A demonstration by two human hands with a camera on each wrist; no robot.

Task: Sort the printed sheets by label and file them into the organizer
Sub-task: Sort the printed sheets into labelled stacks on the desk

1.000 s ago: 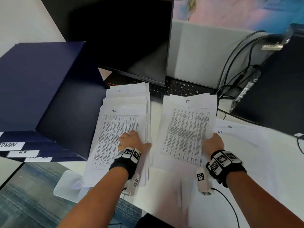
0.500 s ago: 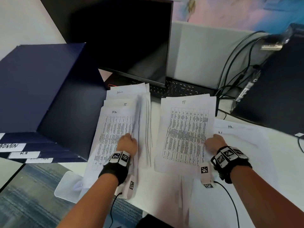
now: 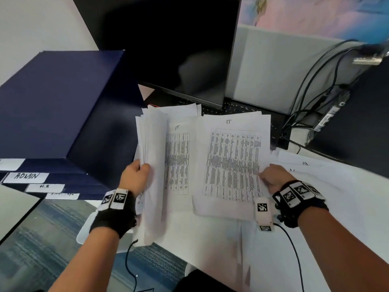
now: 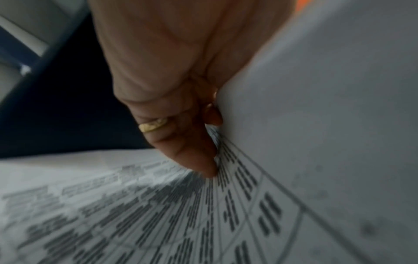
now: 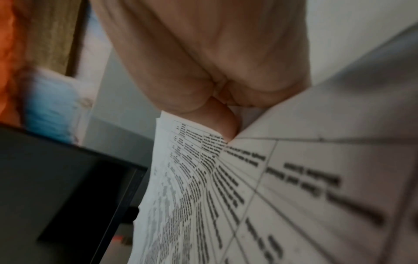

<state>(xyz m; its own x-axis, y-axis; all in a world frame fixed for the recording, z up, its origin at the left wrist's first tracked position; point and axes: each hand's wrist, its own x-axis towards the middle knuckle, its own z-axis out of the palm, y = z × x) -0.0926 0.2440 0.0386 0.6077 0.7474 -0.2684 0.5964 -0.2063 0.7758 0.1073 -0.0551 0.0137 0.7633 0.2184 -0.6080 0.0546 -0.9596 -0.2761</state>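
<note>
Left hand [image 3: 134, 175]: clenched on lifted sheets [image 3: 150, 157]; they may slip and fan.
Right hand [image 3: 273, 175]: pinching IT stack [image 3: 231, 161]; labels could mix.

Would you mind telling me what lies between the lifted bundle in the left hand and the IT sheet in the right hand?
In the head view, an uncovered sheet labelled IT lies flat between the lifted bundle and the right hand's IT sheet.

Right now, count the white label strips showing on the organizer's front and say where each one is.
4 on the organizer: a cut-off blank one highest, ADMIN beneath it, a blurred one, then the lowest, unreadable. More may lie out of frame.
</note>
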